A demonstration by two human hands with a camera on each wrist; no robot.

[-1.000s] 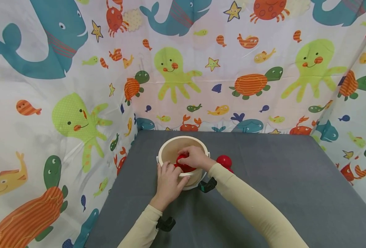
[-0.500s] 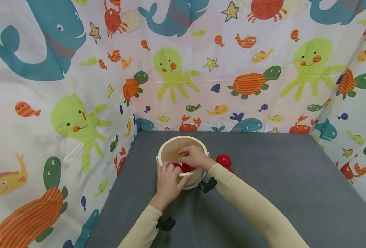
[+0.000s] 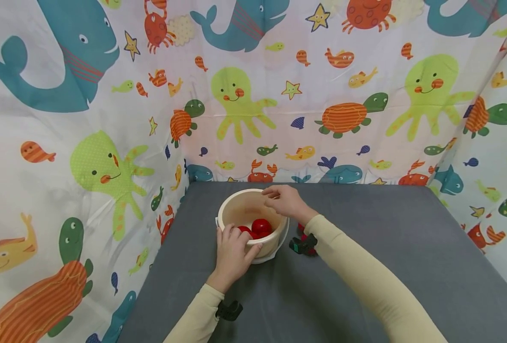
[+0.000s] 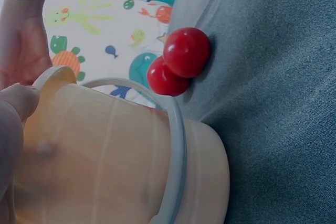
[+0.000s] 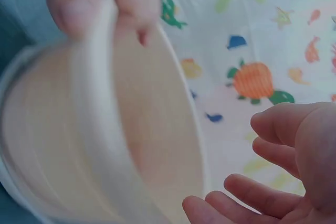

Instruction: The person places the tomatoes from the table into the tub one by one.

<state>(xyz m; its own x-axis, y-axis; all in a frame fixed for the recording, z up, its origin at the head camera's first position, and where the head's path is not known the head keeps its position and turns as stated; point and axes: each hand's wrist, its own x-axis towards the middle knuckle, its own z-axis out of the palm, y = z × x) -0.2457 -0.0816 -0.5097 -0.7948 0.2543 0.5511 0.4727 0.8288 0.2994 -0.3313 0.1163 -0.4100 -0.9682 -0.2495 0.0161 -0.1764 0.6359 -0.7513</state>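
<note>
A cream bucket (image 3: 240,209) stands on the grey table with several glossy red balls (image 3: 261,227) at its bottom. My left hand (image 3: 231,255) grips its near rim, thumb outside and fingers over the inner side, as the right wrist view also shows. Just above the bucket's right rim hovers my right hand (image 3: 288,202), its fingers loosely spread and holding nothing; in the right wrist view the palm (image 5: 320,153) is bare beside the bucket mouth. Two more red balls (image 4: 186,52) lie together on the table right of the bucket, partly hidden behind my right wrist in the head view.
The bucket's pale handle (image 4: 177,150) hangs down along its outer side. A sea-animal patterned curtain (image 3: 296,119) closes off the back and both sides of the grey table (image 3: 386,238). Each wrist wears a black band (image 3: 229,310).
My right hand let go of a red ball inside the bucket, then rose and moved right to above the rim. My left hand stays on the near rim.
</note>
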